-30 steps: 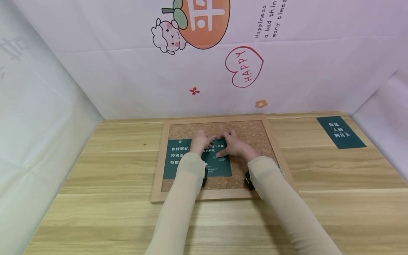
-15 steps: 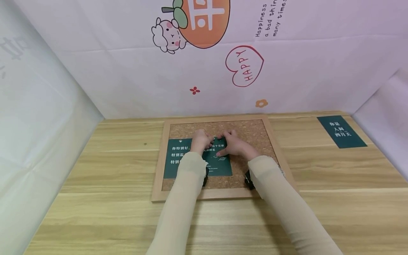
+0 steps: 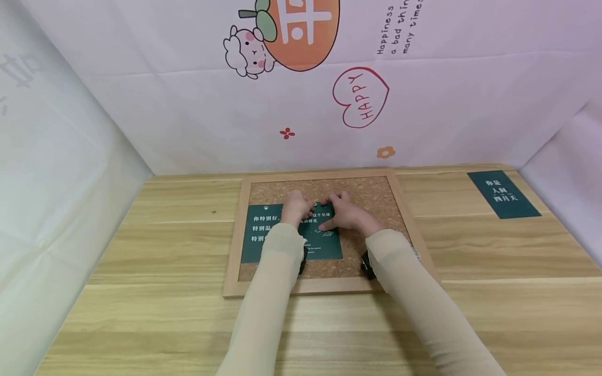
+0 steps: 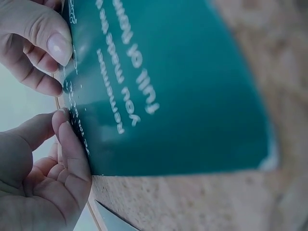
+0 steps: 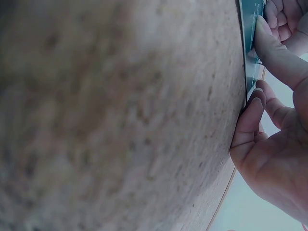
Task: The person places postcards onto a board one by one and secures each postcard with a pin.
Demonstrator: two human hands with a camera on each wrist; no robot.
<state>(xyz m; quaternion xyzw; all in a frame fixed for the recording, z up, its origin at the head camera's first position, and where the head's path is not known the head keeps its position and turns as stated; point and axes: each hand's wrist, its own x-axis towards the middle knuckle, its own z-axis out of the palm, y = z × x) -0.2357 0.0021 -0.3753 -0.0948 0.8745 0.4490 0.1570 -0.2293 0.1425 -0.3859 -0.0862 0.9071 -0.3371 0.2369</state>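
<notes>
Two dark green cards with white print lie side by side on a wood-framed cork board [image 3: 329,269]. My left hand [image 3: 295,208] is at the upper edge of the right-hand card [image 3: 324,248], its fingertips together at a silver thumbtack [image 3: 315,204]. In the left wrist view, the left hand [image 4: 45,175] has curled fingers by the card's edge; the pin itself is hidden there. My right hand [image 3: 347,213] rests its thumb on the card's face, the other fingers spread near its top. The left-hand card [image 3: 251,250] bears a silver tack [image 3: 266,208] and is partly covered by my left arm.
A third green card [image 3: 505,196] lies on the wooden table [image 3: 141,292], right of the board. White printed cloth [image 3: 202,120] stands behind and at the sides. Black wrist devices [image 3: 368,266] sit under my forearms.
Both hands keep their places at the right-hand card, and the cards and board stay still. Only a tiny shift of the whole view is visible.
</notes>
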